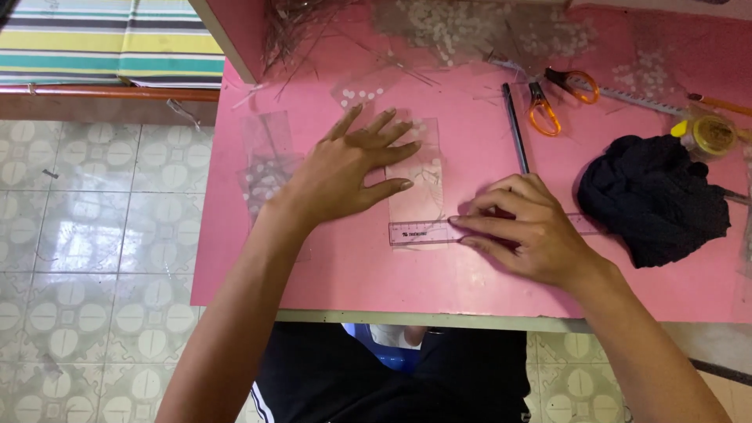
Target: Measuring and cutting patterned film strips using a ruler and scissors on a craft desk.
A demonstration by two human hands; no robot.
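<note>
Pink tabletop (352,274) fills most of what we see, its near edge just above our dark-clothed lap. Nearest to us, our right hand (525,231) rests palm down on a clear plastic ruler (427,232), fingertips pressing its middle; the hand is loosely curled, pinning the ruler rather than gripping it. The ruler lies level across the bottom end of a clear plastic strip (419,184), which runs away from us on the table. Our left hand (352,168) lies flat and open, fingers spread, on the upper left part of that same strip, thumb pointing toward the ruler; the two hands are near each other but apart. Just left of the left hand we see more clear sheet pieces (266,160), some dotted with small white discs. Beyond the right hand a dark slim pen (515,129) lies pointing away from us, its near end just beside our knuckles. To the right sits a crumpled black cloth (654,196), close to the ruler's far end. Farther back lie orange-handled scissors (556,98), a small round jar with a yellow lid (709,135), and a scatter of thin wires and white dots (462,31) along the far side.
</note>
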